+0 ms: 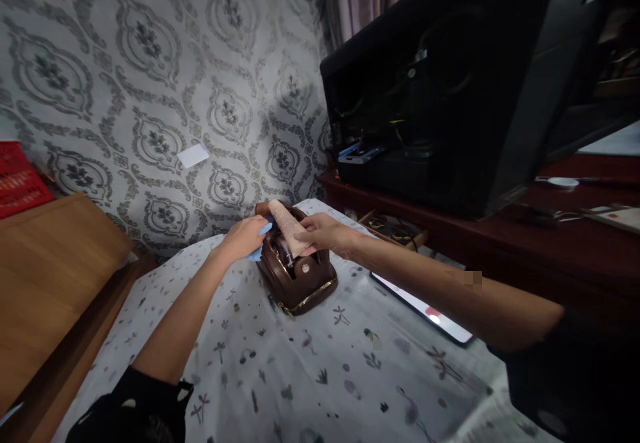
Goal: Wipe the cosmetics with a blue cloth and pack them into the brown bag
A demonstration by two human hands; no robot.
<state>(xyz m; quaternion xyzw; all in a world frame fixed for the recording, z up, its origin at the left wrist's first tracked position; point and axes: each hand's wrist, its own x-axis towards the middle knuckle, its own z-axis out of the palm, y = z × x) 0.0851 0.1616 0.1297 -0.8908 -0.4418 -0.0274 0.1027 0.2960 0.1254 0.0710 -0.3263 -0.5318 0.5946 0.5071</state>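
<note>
A brown leather bag (305,289) with gold zips and a round snap sits open on the patterned sheet. Over its opening, my right hand (327,233) grips the lower end of a long pale-pink object (286,224), slanted with its narrower end up and to the left; its exact kind is unclear. My left hand (246,237) is at the bag's left side, closed on a light blue cloth (256,253) that shows below and beside the fingers. Dark contents show inside the bag, but I cannot make them out.
A tablet with a lit screen (430,313) lies under my right forearm. A large open black case (430,109) stands on a dark red desk (500,229), above an open drawer (395,229). A wooden board (60,283) rises at left, and patterned wallpaper (150,63) is behind.
</note>
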